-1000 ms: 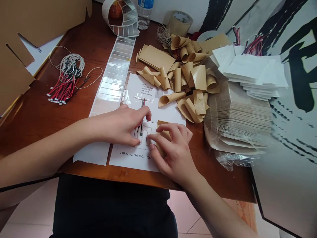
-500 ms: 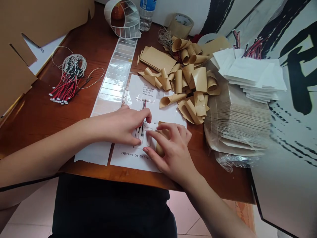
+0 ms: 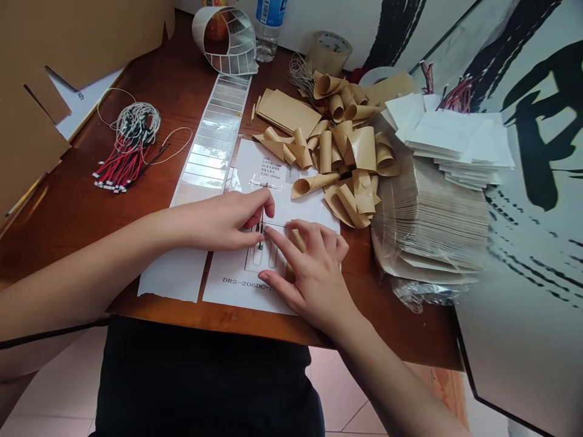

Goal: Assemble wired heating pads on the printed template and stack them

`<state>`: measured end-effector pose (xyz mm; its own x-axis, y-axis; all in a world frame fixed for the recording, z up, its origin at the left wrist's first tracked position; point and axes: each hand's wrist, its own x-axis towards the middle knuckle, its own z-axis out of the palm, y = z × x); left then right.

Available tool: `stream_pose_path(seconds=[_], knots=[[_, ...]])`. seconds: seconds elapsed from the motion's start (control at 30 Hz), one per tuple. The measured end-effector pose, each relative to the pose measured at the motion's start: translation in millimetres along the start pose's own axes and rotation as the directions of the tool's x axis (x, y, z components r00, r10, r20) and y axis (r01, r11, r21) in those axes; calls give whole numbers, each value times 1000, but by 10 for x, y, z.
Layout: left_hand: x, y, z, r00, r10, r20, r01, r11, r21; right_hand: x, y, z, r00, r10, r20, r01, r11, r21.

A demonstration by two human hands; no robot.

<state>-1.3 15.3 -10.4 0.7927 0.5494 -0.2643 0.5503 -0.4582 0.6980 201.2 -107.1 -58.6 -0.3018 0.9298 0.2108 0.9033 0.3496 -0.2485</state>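
Observation:
My left hand lies on a white printed sheet, its thumb and fingertips around a small dark component with a thin red-and-black wire. I cannot tell whether it grips the wire. My right hand sits just to the right, its fingers curved over a piece of tan backing paper that is partly hidden beneath them. Two narrow slots show in a white label on the sheet, between my hands. Curled strips of tan paper lie heaped beyond my right hand.
A strip of shiny labels lies left of the sheet, beyond it a bundle of red-and-black wires. Stacks of white pouches and tan sheets stand right. A water bottle and tape roll stand behind.
My right hand has shifted slightly up and left, and more of the slotted label shows below my fingers. My left hand has moved slightly up the sheet beside the wire.

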Motion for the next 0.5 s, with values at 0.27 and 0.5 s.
stream_pose_path(seconds=[0.27,0.5], knots=[[83,-20,147,949,-46,-313,51,999,5,3,-4,33,999,-39,-2,38,996,-84],[75,-18,142,947,-50,-316,52,999,-3,-2,2,46,1000,24,1,-24,1000,7]])
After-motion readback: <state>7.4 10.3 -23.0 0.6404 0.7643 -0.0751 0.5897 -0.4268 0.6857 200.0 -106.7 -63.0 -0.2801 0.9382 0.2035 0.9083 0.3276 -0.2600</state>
